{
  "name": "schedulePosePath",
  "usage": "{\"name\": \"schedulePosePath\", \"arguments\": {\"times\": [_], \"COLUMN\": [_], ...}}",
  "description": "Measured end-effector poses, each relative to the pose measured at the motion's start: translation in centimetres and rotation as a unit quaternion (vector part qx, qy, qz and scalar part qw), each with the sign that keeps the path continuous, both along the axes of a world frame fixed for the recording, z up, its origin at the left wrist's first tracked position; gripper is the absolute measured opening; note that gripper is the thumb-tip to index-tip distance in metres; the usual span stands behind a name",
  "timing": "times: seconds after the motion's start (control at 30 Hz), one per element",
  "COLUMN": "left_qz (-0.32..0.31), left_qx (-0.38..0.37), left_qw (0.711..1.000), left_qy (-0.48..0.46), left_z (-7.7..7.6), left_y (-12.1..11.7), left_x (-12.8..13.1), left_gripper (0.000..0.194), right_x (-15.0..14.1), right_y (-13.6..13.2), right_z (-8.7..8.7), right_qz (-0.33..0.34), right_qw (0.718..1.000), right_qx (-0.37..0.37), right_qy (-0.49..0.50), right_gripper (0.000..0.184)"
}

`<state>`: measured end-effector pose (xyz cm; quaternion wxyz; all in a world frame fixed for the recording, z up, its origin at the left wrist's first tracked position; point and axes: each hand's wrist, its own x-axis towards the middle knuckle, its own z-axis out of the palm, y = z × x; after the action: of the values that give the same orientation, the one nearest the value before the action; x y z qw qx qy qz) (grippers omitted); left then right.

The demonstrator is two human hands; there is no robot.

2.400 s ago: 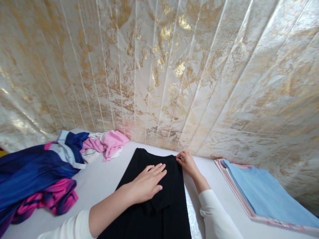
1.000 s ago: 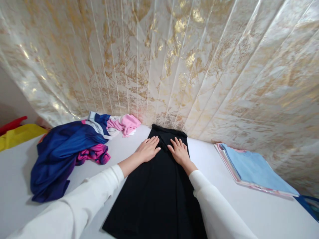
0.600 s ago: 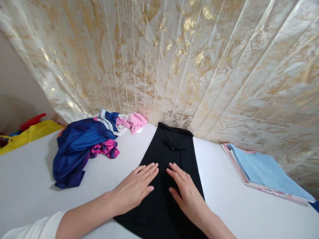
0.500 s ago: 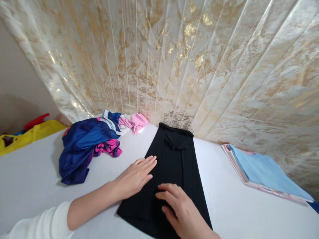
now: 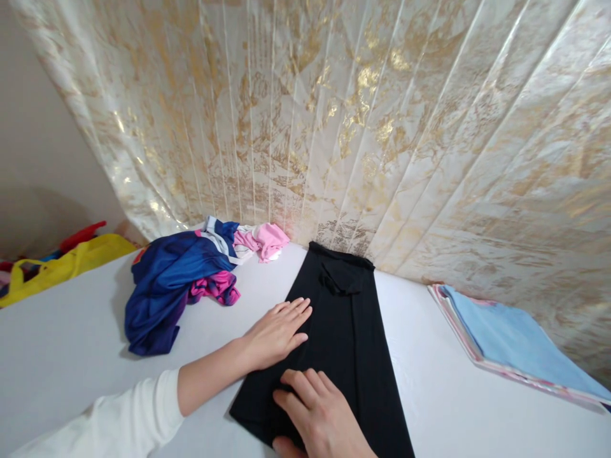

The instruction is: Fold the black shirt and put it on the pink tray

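A black garment (image 5: 334, 337) lies folded into a long panel on the white surface, its far end against the curtain. Near that end a small bunched flap of the same cloth (image 5: 341, 278) sticks up. My left hand (image 5: 277, 334) rests flat on the garment's left side with its fingers stretched out. Closer to me, my right hand (image 5: 317, 407) is over the lower part of the garment. Its fingers are bent and the thumb stands apart, with no cloth seen gripped between them.
On the left is a heap of crumpled clothes (image 5: 167, 280) in blue, magenta and pink. A folded stack with light blue cloth on top (image 5: 515, 337) lies at the right. Behind hangs a white and gold curtain (image 5: 305, 127). A yellow bag (image 5: 71, 261) shows beyond the left edge.
My right hand has moved toward me and to the left over the black garment. My left hand has slid slightly right across the cloth. The view has shifted a little.
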<state>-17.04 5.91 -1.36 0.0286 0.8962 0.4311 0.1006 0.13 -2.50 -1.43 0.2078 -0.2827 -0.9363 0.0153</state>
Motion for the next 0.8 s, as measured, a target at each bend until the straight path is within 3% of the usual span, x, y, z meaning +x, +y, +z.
{"name": "schedulePosePath", "arguments": {"times": [0.17,0.33,0.6,0.8], "left_qz": [0.005,0.003,-0.017,0.053], "left_qx": [-0.008,-0.019,-0.023,-0.063], "left_qw": [1.000,1.000,0.998,0.980], "left_qy": [0.012,0.016,-0.053,-0.181], "left_z": [0.1,0.2,0.6,4.0], "left_y": [0.1,-0.1,-0.7,-6.7], "left_x": [0.0,0.0,-1.1,-4.3], "left_gripper": [0.051,0.053,0.045,0.009], "right_x": [-0.9,-1.5,-0.4,-0.4], "right_y": [-0.1,-0.3,-0.5,-0.8], "right_z": [-0.8,-1.5,-1.0,-0.9], "right_qz": [0.007,0.022,0.046,0.018], "right_qw": [0.997,0.987,0.991,0.996], "right_qx": [0.073,0.126,-0.006,-0.065], "right_qy": [0.039,0.092,0.124,0.065], "right_gripper": [0.007,0.012,0.014,0.027]}}
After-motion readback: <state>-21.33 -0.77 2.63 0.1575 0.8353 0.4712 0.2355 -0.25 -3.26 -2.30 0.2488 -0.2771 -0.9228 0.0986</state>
